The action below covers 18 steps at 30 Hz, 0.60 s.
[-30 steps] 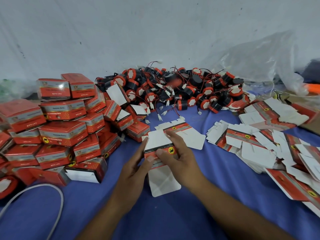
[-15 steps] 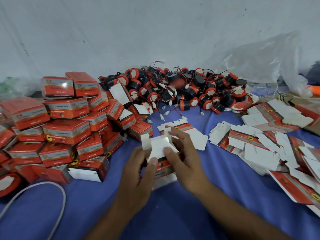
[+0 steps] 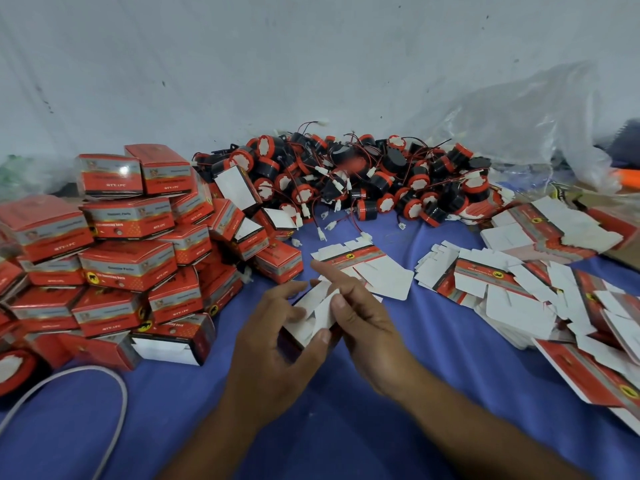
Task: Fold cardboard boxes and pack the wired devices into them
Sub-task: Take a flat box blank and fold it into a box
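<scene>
1. White cardboard, matte inside and glossy red on the printed face: half-folded box (image 3: 313, 313), held just above the blue cloth (image 3: 415, 393) near the middle of the head view, between both hands.
2. Left hand (image 3: 273, 344): thumb curled against the near edge, fingers bent over the far side, gripping the body of the half-folded box.
3. Right hand (image 3: 363, 317): thumb and curled fingers pinching one white flap, index finger stretched straight out past it.
4. Flaps thin and flat with rounded corners, standing up at angles, not tucked in.
5. Farther back, against the pale wall (image 3: 242, 64): heap of wired devices (image 3: 363, 178), short black cylinders with orange-red rims and scalloped white caps, trailing thin red-and-black leads with small white plugs.
6. At the left: finished boxes (image 3: 128, 258), rectangular, shiny red with silver bands, stacked unevenly; front one lying with an open white end toward the camera.
7. At the right: flat box blanks (image 3: 519, 282), fanned loosely in overlapping layers, white sides mostly up; lone blank (image 3: 374, 271) flat on the cloth just beyond the hands.
8. Far right: clear plastic bag (image 3: 519, 116), crinkled. Lower left: smooth white cable (image 3: 117, 393) curving over the cloth.
</scene>
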Motion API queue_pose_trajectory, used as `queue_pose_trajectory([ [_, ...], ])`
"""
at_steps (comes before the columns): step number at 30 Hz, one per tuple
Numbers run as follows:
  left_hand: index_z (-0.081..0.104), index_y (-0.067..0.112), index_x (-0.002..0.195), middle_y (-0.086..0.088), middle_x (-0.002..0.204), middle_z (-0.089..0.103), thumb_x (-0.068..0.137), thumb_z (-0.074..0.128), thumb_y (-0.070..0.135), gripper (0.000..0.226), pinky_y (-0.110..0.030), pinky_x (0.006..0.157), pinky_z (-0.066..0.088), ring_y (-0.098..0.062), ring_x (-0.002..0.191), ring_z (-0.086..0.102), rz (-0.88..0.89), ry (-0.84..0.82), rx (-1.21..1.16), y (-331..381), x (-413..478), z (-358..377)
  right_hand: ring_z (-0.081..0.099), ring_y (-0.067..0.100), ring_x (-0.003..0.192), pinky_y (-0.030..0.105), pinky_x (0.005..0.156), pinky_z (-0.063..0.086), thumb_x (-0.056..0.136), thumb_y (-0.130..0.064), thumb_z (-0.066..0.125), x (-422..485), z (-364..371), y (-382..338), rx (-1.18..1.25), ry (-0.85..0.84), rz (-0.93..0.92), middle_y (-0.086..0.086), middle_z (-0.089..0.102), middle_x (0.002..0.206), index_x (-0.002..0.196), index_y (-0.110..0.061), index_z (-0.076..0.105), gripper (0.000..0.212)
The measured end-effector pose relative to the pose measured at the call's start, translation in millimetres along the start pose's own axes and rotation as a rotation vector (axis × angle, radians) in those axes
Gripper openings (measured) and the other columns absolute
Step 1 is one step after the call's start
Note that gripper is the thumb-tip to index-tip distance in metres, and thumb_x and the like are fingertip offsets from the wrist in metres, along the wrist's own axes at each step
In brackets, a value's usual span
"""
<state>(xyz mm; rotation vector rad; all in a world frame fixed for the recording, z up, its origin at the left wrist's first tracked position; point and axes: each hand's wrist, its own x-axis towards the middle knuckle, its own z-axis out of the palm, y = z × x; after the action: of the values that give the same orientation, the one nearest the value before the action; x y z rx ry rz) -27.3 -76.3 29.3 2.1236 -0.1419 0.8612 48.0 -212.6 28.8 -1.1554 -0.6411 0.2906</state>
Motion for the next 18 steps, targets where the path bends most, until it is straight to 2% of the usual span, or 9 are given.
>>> queue_pose_trajectory([
  [3,0.060,0.010,0.123,0.009,0.129,0.060,0.088,0.062,0.042,0.047,-0.011,0.078,0.048,-0.001,0.109,0.059,0.029,-0.039,0.066,3.4,-1.0,1.1,0.057,0.020,0.124,0.034,0.091,0.051,0.098,-0.028,0.054,-0.5,1.5,0.6,-0.077,-0.010,-0.011,-0.004,0.055,0.144,0.096,-0.028,0.061,0.007],
  [4,0.061,0.009,0.125,0.007,0.127,0.062,0.088,0.064,0.041,0.049,-0.010,0.079,0.047,-0.003,0.107,0.061,0.045,-0.049,0.101,2.8,-2.5,3.0,0.058,0.020,0.123,0.034,0.090,0.052,0.095,-0.028,0.057,-1.0,0.6,1.5,-0.072,0.000,0.001,-0.004,0.056,0.143,0.098,-0.026,0.059,0.004],
  [5,0.062,0.007,0.125,0.005,0.125,0.065,0.087,0.067,0.039,0.049,-0.012,0.080,0.048,-0.007,0.106,0.063,0.064,-0.051,0.146,1.2,-4.2,5.4,0.058,0.020,0.123,0.035,0.092,0.052,0.093,-0.027,0.060,-0.8,-0.1,2.9,-0.054,0.033,0.020,-0.004,0.057,0.141,0.103,-0.024,0.057,0.011],
  [8,0.067,0.003,0.117,-0.002,0.119,0.068,0.086,0.068,0.033,0.044,-0.025,0.078,0.054,-0.019,0.102,0.068,0.070,0.015,0.264,-2.1,-6.4,10.4,0.056,0.014,0.122,0.032,0.096,0.050,0.089,-0.029,0.064,1.1,1.6,8.0,-0.117,0.133,0.143,-0.005,0.059,0.133,0.121,-0.025,0.054,0.034],
  [10,0.069,0.000,0.107,-0.006,0.112,0.069,0.087,0.063,0.033,0.040,-0.023,0.077,0.053,-0.023,0.098,0.068,0.084,0.084,0.331,-0.8,-4.9,12.7,0.062,0.010,0.112,0.026,0.092,0.052,0.095,-0.038,0.064,1.5,5.8,8.0,-0.179,0.121,0.260,-0.003,0.062,0.126,0.122,-0.030,0.053,0.031],
  [12,0.069,0.000,0.102,-0.007,0.112,0.068,0.085,0.063,0.032,0.037,-0.021,0.081,0.048,-0.025,0.098,0.064,0.133,0.071,0.352,1.9,-3.4,15.3,0.065,0.014,0.109,0.028,0.091,0.054,0.096,-0.040,0.061,1.3,7.5,5.6,-0.140,0.080,0.336,0.003,0.066,0.121,0.121,-0.028,0.056,0.029],
  [15,0.058,0.021,0.098,0.005,0.126,0.060,0.077,0.067,0.044,0.032,-0.010,0.082,0.036,-0.015,0.098,0.049,0.081,-0.098,0.196,2.2,-2.4,10.8,0.063,0.022,0.106,0.042,0.096,0.050,0.086,-0.037,0.058,-1.9,6.3,2.6,0.069,0.038,0.379,0.010,0.066,0.114,0.123,-0.019,0.058,0.042],
  [17,0.043,0.045,0.103,0.014,0.129,0.052,0.072,0.071,0.053,0.043,-0.006,0.078,0.035,-0.007,0.099,0.044,0.013,-0.259,0.080,-2.2,-3.3,3.4,0.060,0.025,0.103,0.046,0.093,0.048,0.087,-0.034,0.057,-4.0,4.3,2.9,0.171,-0.017,0.366,0.011,0.064,0.108,0.122,-0.016,0.057,0.040],
  [18,0.039,0.049,0.102,0.018,0.132,0.049,0.070,0.074,0.055,0.048,-0.007,0.078,0.037,-0.007,0.103,0.046,-0.021,-0.326,0.022,-5.4,-3.9,0.0,0.059,0.025,0.102,0.045,0.090,0.049,0.087,-0.032,0.056,-3.9,3.6,2.7,0.215,-0.028,0.368,0.011,0.062,0.108,0.123,-0.015,0.056,0.039],
])
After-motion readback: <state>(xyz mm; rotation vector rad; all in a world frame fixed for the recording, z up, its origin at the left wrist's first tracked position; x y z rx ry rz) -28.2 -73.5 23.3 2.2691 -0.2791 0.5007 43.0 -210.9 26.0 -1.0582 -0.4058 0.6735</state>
